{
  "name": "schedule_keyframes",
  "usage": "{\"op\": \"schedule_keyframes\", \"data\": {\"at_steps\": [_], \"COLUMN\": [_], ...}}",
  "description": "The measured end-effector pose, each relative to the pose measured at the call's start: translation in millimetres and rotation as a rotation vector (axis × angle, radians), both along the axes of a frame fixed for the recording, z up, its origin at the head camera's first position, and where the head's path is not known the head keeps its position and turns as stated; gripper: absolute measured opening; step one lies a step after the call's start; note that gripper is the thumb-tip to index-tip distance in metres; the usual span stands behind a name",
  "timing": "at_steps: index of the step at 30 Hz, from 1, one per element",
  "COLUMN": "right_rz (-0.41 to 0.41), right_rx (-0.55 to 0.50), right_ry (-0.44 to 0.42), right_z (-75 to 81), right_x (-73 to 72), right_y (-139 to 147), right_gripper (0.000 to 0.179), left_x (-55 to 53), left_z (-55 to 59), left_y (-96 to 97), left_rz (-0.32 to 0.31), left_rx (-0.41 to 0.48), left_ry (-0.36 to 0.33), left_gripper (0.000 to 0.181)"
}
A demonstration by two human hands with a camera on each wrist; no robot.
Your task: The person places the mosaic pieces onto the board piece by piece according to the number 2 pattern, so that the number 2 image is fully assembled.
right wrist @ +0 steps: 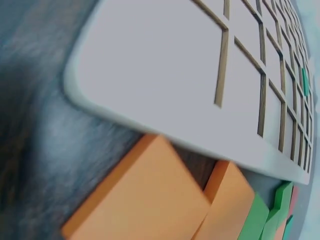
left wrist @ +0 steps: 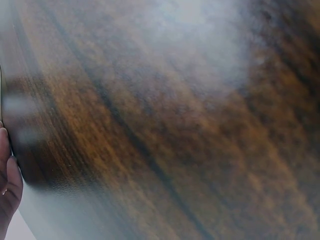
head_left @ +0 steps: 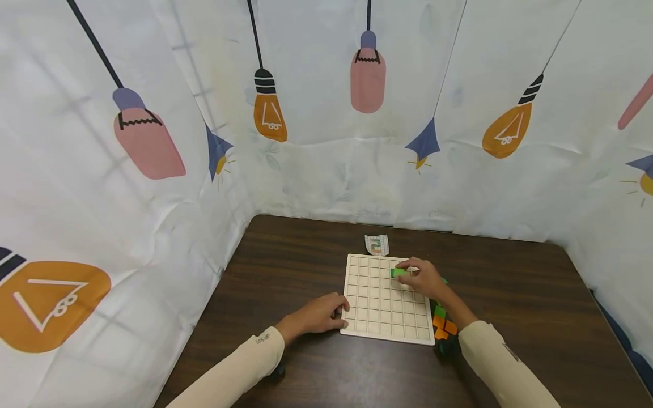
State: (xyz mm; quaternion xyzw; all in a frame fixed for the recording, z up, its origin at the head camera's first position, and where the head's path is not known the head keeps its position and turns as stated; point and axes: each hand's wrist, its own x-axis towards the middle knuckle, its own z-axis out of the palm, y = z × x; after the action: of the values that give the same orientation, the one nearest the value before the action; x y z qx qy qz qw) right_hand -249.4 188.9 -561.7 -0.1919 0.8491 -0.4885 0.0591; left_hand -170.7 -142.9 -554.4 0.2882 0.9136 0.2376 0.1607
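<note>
The green block (head_left: 399,272) is located at the far, right-hand part of the board (head_left: 377,306); contact with the board surface cannot be determined. In the head view, its longer visible extent runs left to right, roughly parallel to the board's far edge, with one end directed left and the other toward the palm. Its full long axis cannot be confirmed, because the fingers cover part of it. The visible surface is plain green, brighter at the right and darker at the left. The right hand (head_left: 423,279) clamps the block between thumb and fingertips. The board is pale, flat and marked with a grid of grooves; it is turned slightly on the table (head_left: 296,255). The left hand (head_left: 321,313) rests at the board's left edge, thumb and forefinger apart, fingertips touching that edge. Along the right edge lie orange blocks (right wrist: 145,195) and, farther along, green pieces (right wrist: 255,217); the nearest orange one shows a flat, square-cornered face. A printed card (head_left: 377,245) lies just beyond the far edge. Behind the table hangs white cloth (head_left: 316,170) printed with lamps.
</note>
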Motion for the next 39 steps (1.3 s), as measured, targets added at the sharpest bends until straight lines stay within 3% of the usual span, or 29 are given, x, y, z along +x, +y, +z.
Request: {"op": "schedule_keyframes", "data": {"at_steps": [4,11,19,27,39], "right_rz": [0.033,0.043,0.032,0.041,0.051], "right_rx": [-0.030,0.012,0.102,0.189,0.241], "right_ry": [-0.008,0.000,0.095,0.071,0.049], "right_z": [-3.3,-6.1,-6.9,-14.0,-11.9], "right_x": [-5.2,-12.3,-16.9,-21.0,-20.7], "right_y": [-4.0,-9.4,-14.2,-22.1,-29.1], "right_gripper": [0.034,0.032,0.028,0.028,0.030], "left_x": [0.6,0.0,-1.1,-0.6,0.4], "left_z": [0.9,-0.5,-1.0,-0.8,1.1], "left_y": [0.2,0.5,1.5,0.5,0.3], "left_rz": [-0.009,-0.012,-0.002,0.002,-0.001], "left_rx": [0.004,0.007,0.004,-0.005,-0.015], "left_ry": [0.004,0.014,0.013,0.008,0.001], "left_gripper": [0.028,0.028,0.028,0.028,0.028]}}
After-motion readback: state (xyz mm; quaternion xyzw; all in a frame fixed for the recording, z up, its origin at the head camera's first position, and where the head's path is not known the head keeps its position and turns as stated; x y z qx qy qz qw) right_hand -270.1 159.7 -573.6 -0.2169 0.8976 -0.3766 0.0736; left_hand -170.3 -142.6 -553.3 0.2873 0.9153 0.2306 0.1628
